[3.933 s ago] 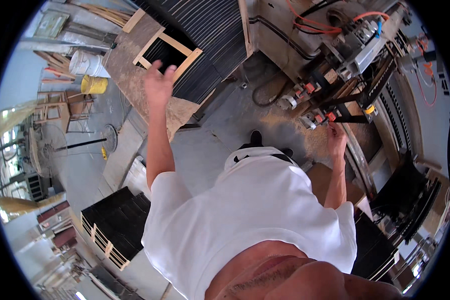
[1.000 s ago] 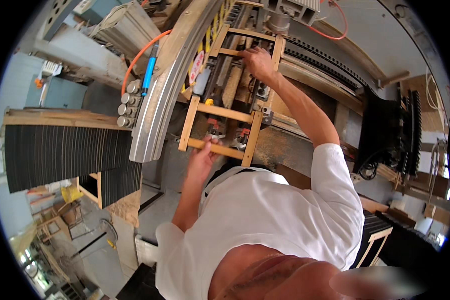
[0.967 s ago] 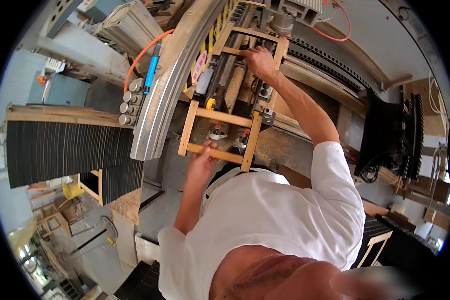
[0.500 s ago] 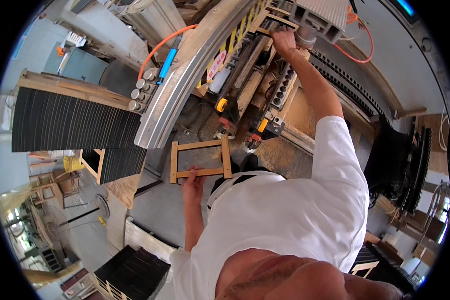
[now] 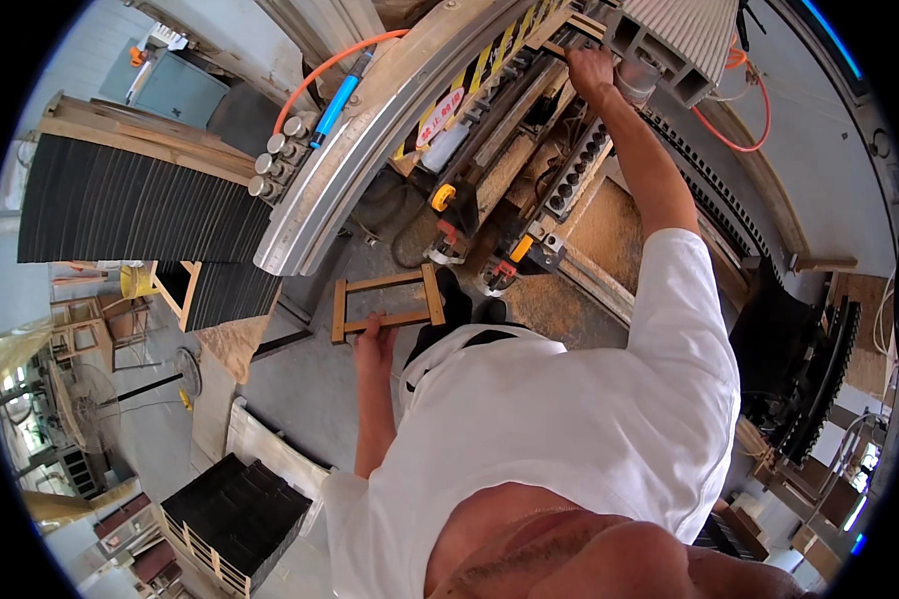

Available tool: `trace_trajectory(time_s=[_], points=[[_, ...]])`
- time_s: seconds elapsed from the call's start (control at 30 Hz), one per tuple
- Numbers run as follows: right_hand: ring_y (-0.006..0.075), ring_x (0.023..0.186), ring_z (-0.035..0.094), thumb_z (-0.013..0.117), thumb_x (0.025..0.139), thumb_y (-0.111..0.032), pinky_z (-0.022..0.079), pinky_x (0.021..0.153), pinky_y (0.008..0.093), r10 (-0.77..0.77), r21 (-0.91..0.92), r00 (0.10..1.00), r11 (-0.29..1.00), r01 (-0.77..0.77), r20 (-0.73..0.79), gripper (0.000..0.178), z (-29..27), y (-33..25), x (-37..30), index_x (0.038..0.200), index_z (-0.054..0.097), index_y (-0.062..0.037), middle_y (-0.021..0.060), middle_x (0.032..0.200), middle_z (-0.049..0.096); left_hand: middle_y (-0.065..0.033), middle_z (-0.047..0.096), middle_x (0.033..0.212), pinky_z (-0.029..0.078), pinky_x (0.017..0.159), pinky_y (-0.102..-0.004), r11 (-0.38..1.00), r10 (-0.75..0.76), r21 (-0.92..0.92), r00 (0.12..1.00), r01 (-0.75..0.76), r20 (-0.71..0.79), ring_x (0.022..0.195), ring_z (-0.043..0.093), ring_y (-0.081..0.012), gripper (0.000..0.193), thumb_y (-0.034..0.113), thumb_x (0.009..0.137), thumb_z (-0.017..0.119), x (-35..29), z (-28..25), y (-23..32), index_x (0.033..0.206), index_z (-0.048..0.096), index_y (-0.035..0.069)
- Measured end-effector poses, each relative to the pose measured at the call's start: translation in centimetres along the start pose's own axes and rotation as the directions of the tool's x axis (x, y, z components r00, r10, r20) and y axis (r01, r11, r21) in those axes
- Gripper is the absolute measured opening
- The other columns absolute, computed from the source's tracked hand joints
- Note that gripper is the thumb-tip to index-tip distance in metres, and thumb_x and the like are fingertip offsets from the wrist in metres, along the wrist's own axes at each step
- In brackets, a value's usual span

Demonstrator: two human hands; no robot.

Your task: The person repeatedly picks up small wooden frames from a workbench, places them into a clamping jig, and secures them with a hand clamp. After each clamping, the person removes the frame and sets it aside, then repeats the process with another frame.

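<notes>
My left hand [image 5: 374,344] is closed on the near rail of a rectangular wooden frame [image 5: 340,307]. It hangs in front of my body, over the grey floor and short of the machine. My right arm stretches far forward over the machine bed. There my right hand [image 5: 591,72] closes on the near side of a second wooden frame [image 5: 559,44], beside a machine head with a clear round cover [image 5: 637,80]. The fingertips of that hand are partly hidden.
A curved metal beam [image 5: 315,200] crosses on the left, with a blue tube and an orange hose. Dark stacked pieces [image 5: 140,200] stand beyond it. Clamp rails [image 5: 579,165] run forward over sawdust [image 5: 609,230]. A crate of black pieces [image 5: 235,509] sits at lower left.
The view has shifted a little. The frame in my left hand tilts slightly more, its right end higher. My right hand stays at the frame on the machine.
</notes>
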State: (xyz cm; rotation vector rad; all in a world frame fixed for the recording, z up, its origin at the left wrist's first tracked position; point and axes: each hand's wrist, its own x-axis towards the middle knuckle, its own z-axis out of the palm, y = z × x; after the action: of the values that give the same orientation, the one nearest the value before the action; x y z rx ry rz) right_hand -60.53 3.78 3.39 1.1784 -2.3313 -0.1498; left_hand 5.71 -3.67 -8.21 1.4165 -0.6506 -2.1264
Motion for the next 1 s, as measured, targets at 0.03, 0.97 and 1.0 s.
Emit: trace_trajectory(time_s=[0.03,0.97,1.0], points=[[0.0367,0.087,0.061,0.052,0.082,-0.004,0.043,0.086,0.0508,-0.007,-0.011,1.000,1.000,0.007,0.016,0.029,0.0,0.1,0.1,0.105,0.067,-0.0121,0.0158,0.075,0.067,-0.0064,0.060,0.117,0.046,0.092,-0.0364,1.000,0.001,-0.002,1.000,-0.001,-0.008,0.107,0.056,-0.0201,0.036,0.021,0.090,0.063,0.4,-0.1,-0.1,0.121,0.055,0.004],[0.0277,0.091,0.066,0.058,0.092,-0.023,0.050,0.077,0.0396,0.276,0.621,0.961,0.749,-0.231,0.025,0.027,-13.6,-7.7,-2.0,0.115,0.065,-0.0117,0.0114,0.104,0.069,-0.0032,0.063,0.097,0.057,0.072,-0.0304,0.721,0.681,0.067,0.686,-0.690,-0.254,0.085,0.063,-0.0152,0.020,0.016,0.090,0.065,-9.1,-14.2,22.4,0.105,0.061,0.004],[0.0250,0.092,0.066,0.058,0.092,-0.021,0.051,0.078,0.0372,0.294,0.727,0.956,0.660,-0.187,-0.021,0.026,-15.8,-9.4,-3.3,0.115,0.065,-0.0094,0.0111,0.104,0.069,-0.0036,0.064,0.095,0.057,0.071,-0.0299,0.696,0.705,0.075,0.659,-0.714,-0.262,0.083,0.064,-0.0153,0.018,0.016,0.090,0.065,-8.2,-16.4,25.1,0.103,0.061,0.003]])
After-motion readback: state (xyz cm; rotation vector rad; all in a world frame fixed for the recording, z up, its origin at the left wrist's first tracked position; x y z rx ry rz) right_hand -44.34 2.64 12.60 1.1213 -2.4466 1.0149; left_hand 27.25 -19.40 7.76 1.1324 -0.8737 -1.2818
